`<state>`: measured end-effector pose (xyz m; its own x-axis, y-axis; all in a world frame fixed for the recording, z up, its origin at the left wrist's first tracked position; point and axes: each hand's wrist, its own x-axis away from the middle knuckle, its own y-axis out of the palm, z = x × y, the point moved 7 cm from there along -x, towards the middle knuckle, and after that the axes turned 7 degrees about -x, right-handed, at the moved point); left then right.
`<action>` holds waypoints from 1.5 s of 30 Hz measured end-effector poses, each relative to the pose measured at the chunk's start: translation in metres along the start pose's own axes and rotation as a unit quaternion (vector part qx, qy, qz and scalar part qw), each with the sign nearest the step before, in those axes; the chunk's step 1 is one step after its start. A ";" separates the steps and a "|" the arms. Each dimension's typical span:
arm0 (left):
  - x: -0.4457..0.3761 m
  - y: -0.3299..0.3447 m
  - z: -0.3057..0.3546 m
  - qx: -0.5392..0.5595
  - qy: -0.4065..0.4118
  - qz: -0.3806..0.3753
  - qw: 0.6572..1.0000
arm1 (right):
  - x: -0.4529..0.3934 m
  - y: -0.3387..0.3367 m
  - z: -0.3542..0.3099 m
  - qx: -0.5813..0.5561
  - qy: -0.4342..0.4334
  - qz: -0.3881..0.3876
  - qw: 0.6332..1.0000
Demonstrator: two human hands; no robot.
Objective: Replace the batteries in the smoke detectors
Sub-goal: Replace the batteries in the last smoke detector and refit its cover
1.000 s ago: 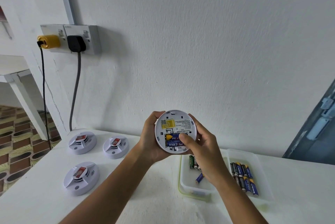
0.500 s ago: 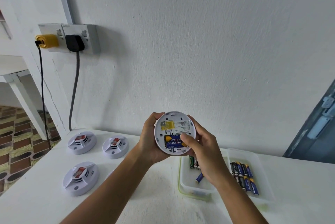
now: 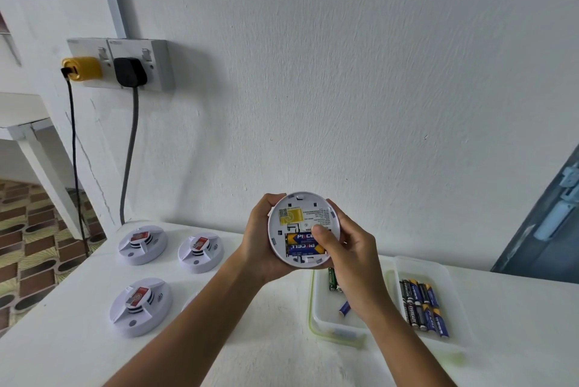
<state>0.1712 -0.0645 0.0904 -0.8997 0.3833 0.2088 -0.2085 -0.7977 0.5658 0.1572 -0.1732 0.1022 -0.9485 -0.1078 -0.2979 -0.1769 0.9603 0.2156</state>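
Holding a detector (image 3: 303, 228) up above the table (image 3: 250, 339), back side facing the camera. Left hand (image 3: 260, 239) cups it from the left edge, fingers curled round the rim. Right hand (image 3: 347, 248) grips the right edge, thumb (image 3: 324, 236) pressed on the back just above the battery bay. Two blue-and-yellow cells (image 3: 302, 244) sit side by side in the bay, uncovered. Yellow sticker (image 3: 290, 215) and small print above them.

Three more detectors lie on the table at left, apart from each other: two at the back (image 3: 141, 244) (image 3: 200, 249), one nearer (image 3: 140, 306). Edge of another white round piece (image 3: 189, 302) peeks out behind the left forearm; cannot tell what it is.

Right of the hands, clear tub (image 3: 316, 321) with a few loose batteries (image 3: 344, 308), partly hidden by the right wrist. Just beside it, second tray (image 3: 451, 292) with a packed row of blue and black batteries (image 3: 423, 308).

Wall socket (image 3: 125, 62) up left, yellow plug (image 3: 82, 68) and black plug (image 3: 130, 72) in it, cords hanging down.
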 end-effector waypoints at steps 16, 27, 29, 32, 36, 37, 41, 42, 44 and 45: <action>0.006 -0.004 0.003 0.002 0.005 -0.010 1.000 | 0.002 0.007 0.008 -0.039 0.048 -0.077 0.995; 0.008 -0.013 0.003 0.000 0.009 -0.005 1.000 | 0.003 0.015 0.006 -0.061 0.061 -0.069 0.994; 0.007 -0.019 0.003 0.003 0.008 0.007 1.000 | 0.002 0.017 0.008 -0.065 0.063 -0.050 0.995; 0.009 -0.027 0.004 0.005 0.005 0.015 1.000 | 0.002 0.023 0.012 -0.067 0.072 -0.042 0.994; 0.010 -0.042 0.008 0.003 0.004 0.027 1.000 | 0.001 0.033 0.014 -0.055 0.080 -0.046 0.994; 0.010 -0.046 0.009 0.005 0.005 0.029 1.000 | 0.000 0.036 0.016 -0.053 0.083 -0.050 0.994; 0.012 -0.068 0.017 0.007 0.022 0.051 0.998 | -0.010 0.043 0.032 -0.053 0.124 -0.012 0.991; 0.013 -0.079 0.020 0.018 0.029 0.064 0.997 | -0.015 0.041 0.043 -0.047 0.139 0.027 0.989; 0.015 -0.106 0.024 0.047 0.047 0.108 0.992 | -0.025 0.042 0.063 0.030 0.131 0.083 0.987; 0.016 -0.121 0.025 0.058 0.058 0.137 0.987 | -0.031 0.044 0.077 0.112 0.112 0.084 0.984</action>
<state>0.1919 0.0496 0.0456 -0.9556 0.0999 0.2770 0.0871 -0.8026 0.5901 0.1986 -0.1082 0.0496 -0.9979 0.0284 -0.0576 0.0269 0.9993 0.0268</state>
